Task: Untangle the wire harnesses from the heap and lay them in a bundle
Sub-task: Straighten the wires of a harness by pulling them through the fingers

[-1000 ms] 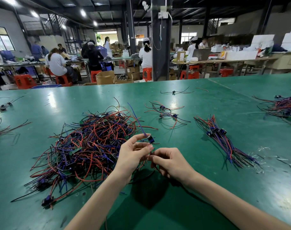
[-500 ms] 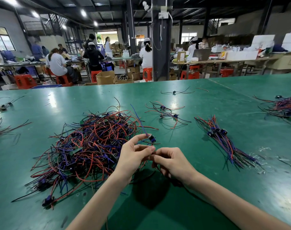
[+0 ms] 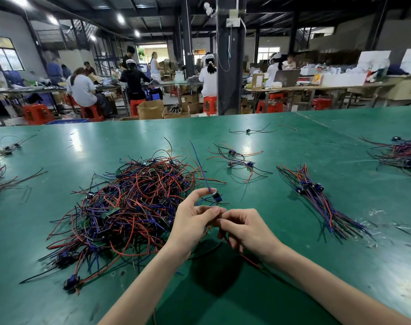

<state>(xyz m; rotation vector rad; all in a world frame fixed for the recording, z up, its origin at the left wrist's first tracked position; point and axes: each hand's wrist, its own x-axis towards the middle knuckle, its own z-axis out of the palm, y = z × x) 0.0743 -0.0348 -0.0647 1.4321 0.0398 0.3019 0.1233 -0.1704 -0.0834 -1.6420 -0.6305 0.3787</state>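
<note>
**Two hands on one harness, beside the heap**

Held above the green bench [image 3: 293,273] at mid-frame: one harness [image 3: 216,196], gripped from both sides. Left hand [image 3: 190,221] curled narrow, index finger arched over toward the dark connector, with that connector just beside the fingers [image 3: 201,193] at their 3 o'clock. Blue wire rising from it toward 12 o'clock, past the heap's edge. Right hand [image 3: 246,231] curled too, fingertips meeting the left ones and pinching the harness's lower wires. Red and black leads trailing out below the palm toward 5 o'clock, down to the bench.

Tangled heap [image 3: 129,207] of red, blue and black wires at 9 o'clock of the hands, just beside the left wrist. Straightened bundle [image 3: 317,200] at 3 o'clock, well apart. Few loose harnesses [image 3: 237,160] at 1 o'clock, beyond the hands.
</note>
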